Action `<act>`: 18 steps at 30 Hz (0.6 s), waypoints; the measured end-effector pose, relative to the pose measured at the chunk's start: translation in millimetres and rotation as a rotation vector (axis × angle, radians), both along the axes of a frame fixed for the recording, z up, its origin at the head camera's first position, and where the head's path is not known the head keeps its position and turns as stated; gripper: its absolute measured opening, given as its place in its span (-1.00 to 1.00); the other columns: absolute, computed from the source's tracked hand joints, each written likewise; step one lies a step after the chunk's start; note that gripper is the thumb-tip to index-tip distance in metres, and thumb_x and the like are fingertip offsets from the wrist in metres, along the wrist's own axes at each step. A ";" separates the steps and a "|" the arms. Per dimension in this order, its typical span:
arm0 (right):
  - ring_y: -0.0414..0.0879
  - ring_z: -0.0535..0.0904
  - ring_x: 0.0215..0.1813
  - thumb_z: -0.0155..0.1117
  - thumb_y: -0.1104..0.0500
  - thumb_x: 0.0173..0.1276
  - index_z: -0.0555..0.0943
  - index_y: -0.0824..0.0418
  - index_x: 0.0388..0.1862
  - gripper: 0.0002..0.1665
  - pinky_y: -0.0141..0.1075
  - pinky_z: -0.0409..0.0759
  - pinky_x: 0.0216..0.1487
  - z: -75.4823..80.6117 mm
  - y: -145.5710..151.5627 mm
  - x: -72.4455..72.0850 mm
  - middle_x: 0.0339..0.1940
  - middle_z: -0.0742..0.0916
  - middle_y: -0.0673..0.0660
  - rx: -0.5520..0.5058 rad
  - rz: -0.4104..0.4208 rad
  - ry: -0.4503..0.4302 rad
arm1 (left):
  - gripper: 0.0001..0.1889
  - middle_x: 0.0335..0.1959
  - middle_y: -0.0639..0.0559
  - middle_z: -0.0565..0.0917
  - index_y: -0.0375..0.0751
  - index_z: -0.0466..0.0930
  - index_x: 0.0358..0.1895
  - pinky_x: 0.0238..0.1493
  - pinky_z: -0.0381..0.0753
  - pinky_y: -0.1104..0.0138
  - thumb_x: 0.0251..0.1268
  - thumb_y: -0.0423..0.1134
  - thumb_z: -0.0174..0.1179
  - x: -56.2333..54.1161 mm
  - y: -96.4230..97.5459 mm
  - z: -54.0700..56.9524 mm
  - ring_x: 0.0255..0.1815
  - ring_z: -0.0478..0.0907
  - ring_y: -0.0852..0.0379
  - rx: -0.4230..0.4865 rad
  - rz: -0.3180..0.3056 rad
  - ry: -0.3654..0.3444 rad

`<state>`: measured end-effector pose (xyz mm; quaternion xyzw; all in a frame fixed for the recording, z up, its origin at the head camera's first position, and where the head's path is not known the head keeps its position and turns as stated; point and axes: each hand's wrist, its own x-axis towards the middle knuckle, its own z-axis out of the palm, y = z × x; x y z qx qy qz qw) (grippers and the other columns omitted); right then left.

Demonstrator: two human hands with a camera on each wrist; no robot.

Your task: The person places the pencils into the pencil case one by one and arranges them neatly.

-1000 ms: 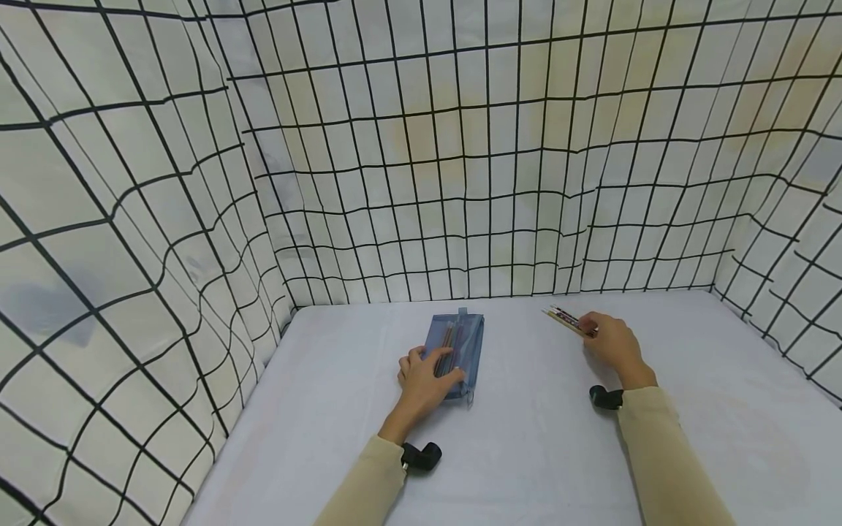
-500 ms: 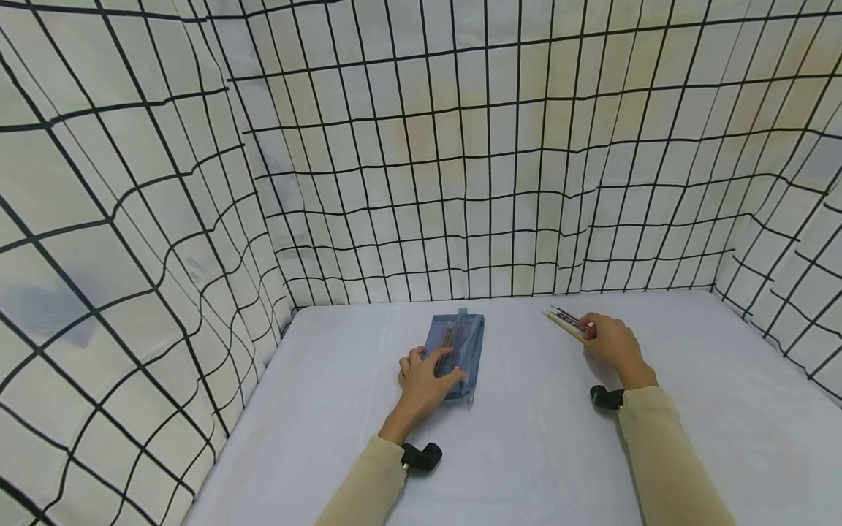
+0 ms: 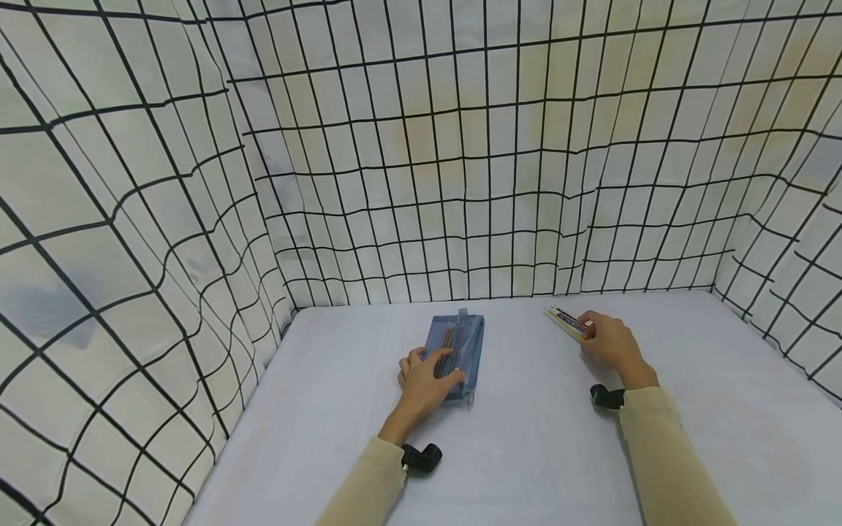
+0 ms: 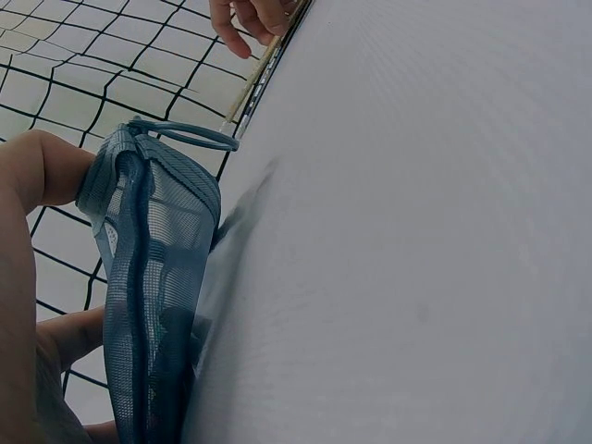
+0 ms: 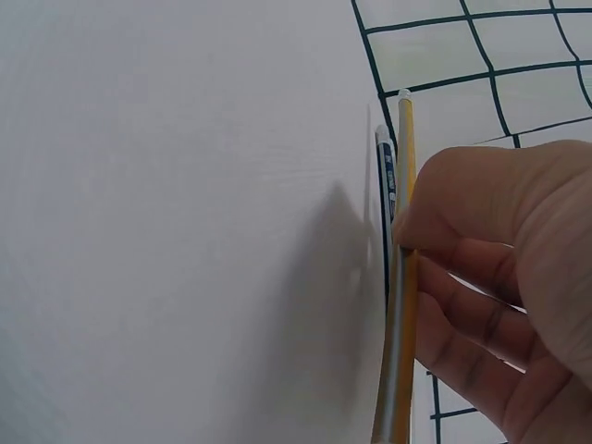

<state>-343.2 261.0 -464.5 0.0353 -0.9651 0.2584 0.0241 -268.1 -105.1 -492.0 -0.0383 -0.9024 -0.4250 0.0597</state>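
Observation:
My left hand grips a blue mesh pencil case lying flat, thumb near its zip and fingers over its left side. Slim sticks inside show through the mesh. The left wrist view has the pencil case edge-on, with a loop at its end. To the right, my right hand pinches slim pencils. Close up, its thumb presses a yellow pencil, and a dark pencil with white markings lies alongside. The fingers hide part of both, so whether the dark one is gripped is unclear.
A white-covered table lies under both hands. Behind it and at both sides stands a white sheet wall with a black grid net. Black wrist-worn cameras sit below each hand.
The pencils' far tips have shifted slightly to the right and turned a little in my right hand. My left hand and the pencil case have stayed put.

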 end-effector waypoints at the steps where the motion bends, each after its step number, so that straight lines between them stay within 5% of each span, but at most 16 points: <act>1: 0.07 0.60 -0.17 0.30 0.27 0.28 0.56 0.26 0.22 -0.50 -0.10 0.51 -0.17 0.7 -0.2 0.0 -0.07 0.76 0.26 -0.006 0.000 0.000 | -0.42 0.49 -0.39 0.20 0.11 0.58 0.32 0.35 0.04 -0.28 0.19 0.11 0.30 0.0 0.1 0.0 0.42 0.04 -0.32 0.000 0.000 0.001; 18: 0.06 0.66 -0.10 0.31 0.27 0.32 0.52 0.25 0.28 -0.47 -0.26 0.56 -0.25 0.9 1.5 -4.5 0.01 0.72 0.28 -0.237 0.031 -0.036 | -0.41 0.49 -0.38 0.20 0.12 0.58 0.32 0.37 0.03 -0.27 0.19 0.13 0.30 -0.5 0.1 -0.5 0.43 0.04 -0.31 -0.016 0.004 -0.001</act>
